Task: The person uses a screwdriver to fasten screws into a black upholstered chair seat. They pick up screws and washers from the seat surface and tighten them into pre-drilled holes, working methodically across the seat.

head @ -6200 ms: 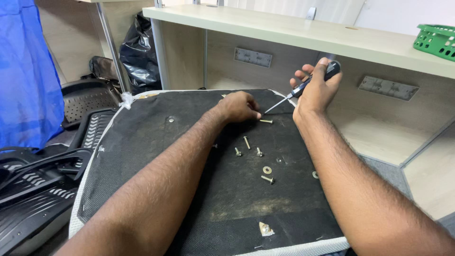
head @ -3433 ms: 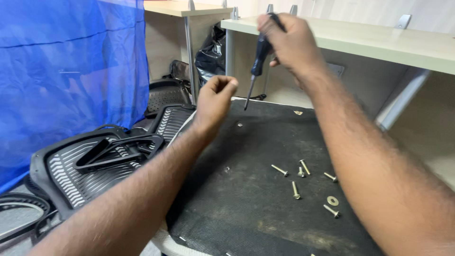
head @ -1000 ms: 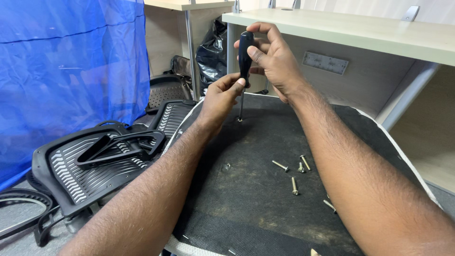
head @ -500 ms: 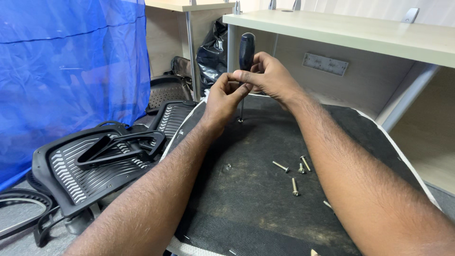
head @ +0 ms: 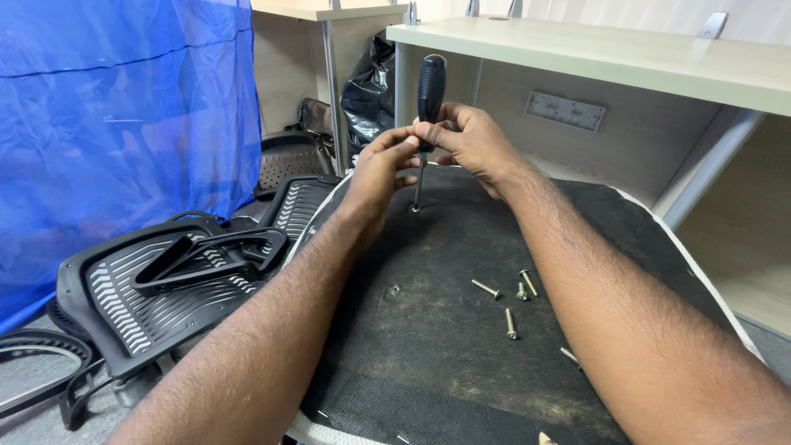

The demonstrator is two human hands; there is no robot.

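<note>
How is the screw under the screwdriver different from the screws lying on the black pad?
The screw under the screwdriver stands upright, mostly sunk in the black pad; the loose screws lie flat, whole length showing. The first is pressed by the screwdriver that both hands hold; the loose ones are untouched. All look like silvery metal.

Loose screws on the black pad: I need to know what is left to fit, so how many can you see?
5. Three lie clustered mid-pad, one just below them, one partly hidden at the right forearm. More may lie hidden beneath the arms.
</note>
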